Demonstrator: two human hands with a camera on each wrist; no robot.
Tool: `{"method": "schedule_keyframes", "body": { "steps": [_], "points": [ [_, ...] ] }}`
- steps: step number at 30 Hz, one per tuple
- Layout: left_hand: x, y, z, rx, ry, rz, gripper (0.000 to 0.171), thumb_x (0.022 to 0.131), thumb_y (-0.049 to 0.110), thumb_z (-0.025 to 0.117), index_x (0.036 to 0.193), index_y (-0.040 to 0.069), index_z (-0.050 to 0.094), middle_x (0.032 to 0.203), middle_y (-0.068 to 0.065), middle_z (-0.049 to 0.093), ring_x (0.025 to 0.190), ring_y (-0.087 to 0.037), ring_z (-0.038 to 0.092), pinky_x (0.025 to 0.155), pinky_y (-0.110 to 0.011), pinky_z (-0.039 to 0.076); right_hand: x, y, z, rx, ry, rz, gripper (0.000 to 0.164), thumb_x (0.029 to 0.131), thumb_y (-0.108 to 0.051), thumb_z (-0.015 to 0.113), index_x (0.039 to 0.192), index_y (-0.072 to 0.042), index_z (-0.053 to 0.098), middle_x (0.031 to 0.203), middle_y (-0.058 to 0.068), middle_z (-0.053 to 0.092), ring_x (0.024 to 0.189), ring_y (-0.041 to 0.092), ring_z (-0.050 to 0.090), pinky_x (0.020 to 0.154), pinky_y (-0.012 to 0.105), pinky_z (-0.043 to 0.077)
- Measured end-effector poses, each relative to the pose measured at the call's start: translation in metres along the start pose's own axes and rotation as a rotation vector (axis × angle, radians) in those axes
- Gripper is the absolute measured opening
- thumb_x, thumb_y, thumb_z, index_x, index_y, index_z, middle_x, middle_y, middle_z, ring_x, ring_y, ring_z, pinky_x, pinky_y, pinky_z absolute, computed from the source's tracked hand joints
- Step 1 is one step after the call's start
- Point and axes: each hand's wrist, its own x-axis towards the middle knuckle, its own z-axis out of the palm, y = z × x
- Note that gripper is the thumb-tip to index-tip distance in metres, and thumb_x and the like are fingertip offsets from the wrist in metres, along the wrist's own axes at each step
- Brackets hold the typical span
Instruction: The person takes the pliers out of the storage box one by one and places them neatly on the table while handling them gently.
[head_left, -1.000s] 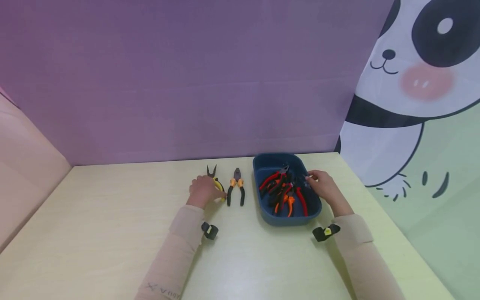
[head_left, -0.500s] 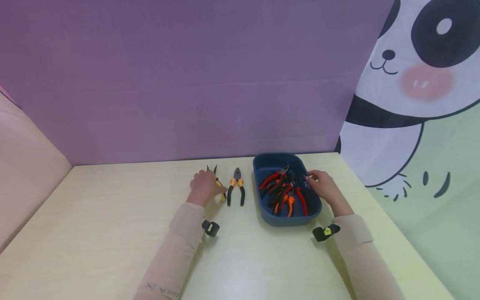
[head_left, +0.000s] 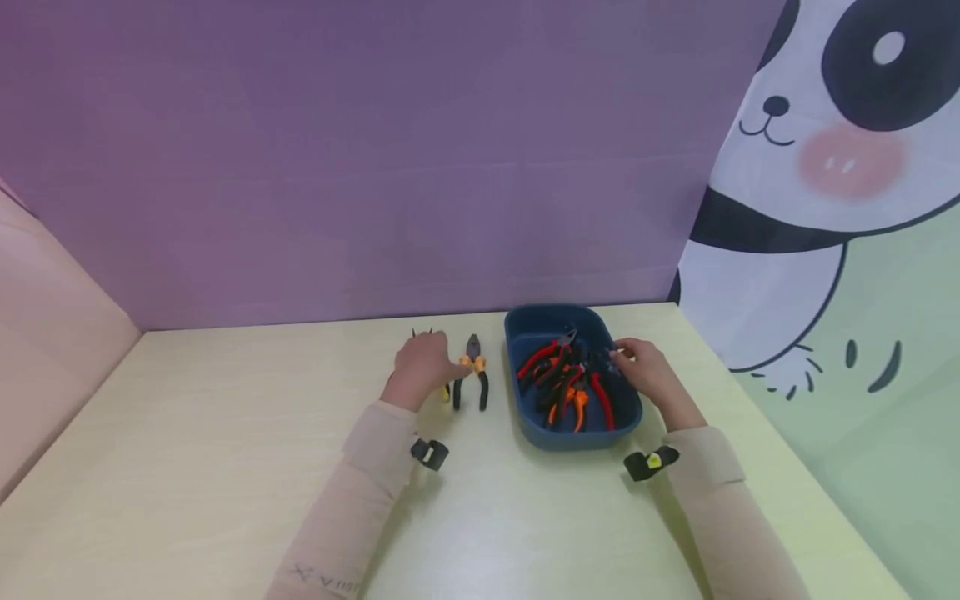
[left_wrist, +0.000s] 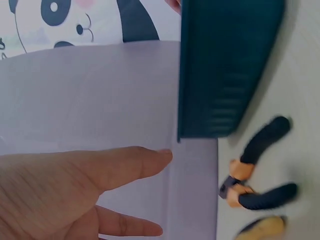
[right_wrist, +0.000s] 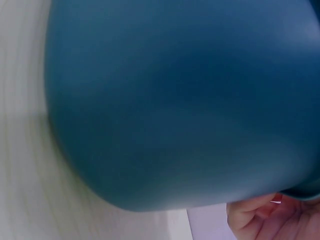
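My left hand (head_left: 423,367) hovers over the yellow-handled pliers (head_left: 446,393), covering most of them in the head view. Thumb and a finger stretch out straight in the left wrist view, with nothing between them. Just right of that hand lie pliers with orange-and-black handles (head_left: 481,387), jaws pointing away from me. They appear in the left wrist view as well, black handle (left_wrist: 272,196) spread from its pair. My right hand (head_left: 643,373) pinches the right rim of a blue plastic basin (head_left: 577,442). Several red- and orange-handled pliers (head_left: 562,375) lie jumbled inside it.
The light wooden tabletop (head_left: 225,450) runs back to a purple wall covering (head_left: 375,167). A panda picture (head_left: 787,250) covers the right wall. Each sleeve cuff carries a small black camera (head_left: 430,454).
My left hand has let go of the yellow-handled pliers and shifted slightly up and to the right, its thumb now nearing the orange-and-black ones. The right hand stays at the basin's rim.
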Motion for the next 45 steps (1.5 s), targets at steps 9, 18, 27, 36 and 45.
{"method": "schedule_keyframes", "body": {
  "steps": [9, 18, 27, 36, 45],
  "points": [
    [-0.002, 0.02, -0.009, -0.004, 0.02, 0.132, 0.046, 0.081, 0.046, 0.069, 0.099, 0.005, 0.06, 0.086, -0.007, 0.06, 0.08, -0.023, 0.056, 0.071, -0.037, 0.048, 0.0, -0.002, -0.002, 0.002, -0.007, 0.005, 0.037, 0.094, -0.011, 0.048, 0.12, 0.016, 0.05, 0.104, 0.031, 0.06, 0.091, 0.04, 0.058, 0.08, 0.049, 0.047],
    [-0.004, 0.04, -0.014, -0.003, 0.027, 0.194, 0.041, 0.081, 0.042, 0.07, 0.097, 0.005, 0.06, 0.084, -0.006, 0.06, 0.075, -0.021, 0.055, 0.065, -0.035, 0.045, -0.003, -0.005, -0.004, 0.001, -0.01, -0.004, 0.036, 0.094, -0.009, 0.049, 0.119, 0.016, 0.05, 0.102, 0.031, 0.061, 0.091, 0.041, 0.058, 0.081, 0.05, 0.046],
    [-0.002, 0.058, -0.011, -0.03, -0.002, 0.204, 0.054, 0.083, 0.043, 0.068, 0.12, 0.005, 0.058, 0.11, -0.009, 0.063, 0.097, -0.024, 0.059, 0.079, -0.037, 0.049, -0.003, -0.004, -0.004, 0.007, -0.018, 0.005, 0.037, 0.094, -0.011, 0.048, 0.12, 0.016, 0.05, 0.104, 0.031, 0.06, 0.091, 0.041, 0.057, 0.081, 0.049, 0.046],
    [0.008, 0.071, -0.005, -0.01, -0.027, 0.251, 0.05, 0.084, 0.042, 0.068, 0.119, 0.007, 0.06, 0.111, -0.006, 0.064, 0.097, -0.021, 0.06, 0.079, -0.035, 0.049, -0.002, -0.003, -0.004, 0.013, -0.002, -0.013, 0.036, 0.094, -0.01, 0.049, 0.119, 0.016, 0.051, 0.102, 0.031, 0.061, 0.091, 0.041, 0.058, 0.08, 0.049, 0.046],
    [0.012, 0.085, 0.001, -0.022, -0.037, 0.246, 0.04, 0.083, 0.042, 0.069, 0.101, 0.008, 0.06, 0.092, -0.003, 0.062, 0.079, -0.017, 0.056, 0.068, -0.032, 0.047, -0.002, -0.001, -0.003, 0.012, 0.004, -0.016, 0.036, 0.094, -0.011, 0.05, 0.118, 0.016, 0.052, 0.101, 0.03, 0.061, 0.089, 0.04, 0.059, 0.079, 0.049, 0.047]
  ]
}}
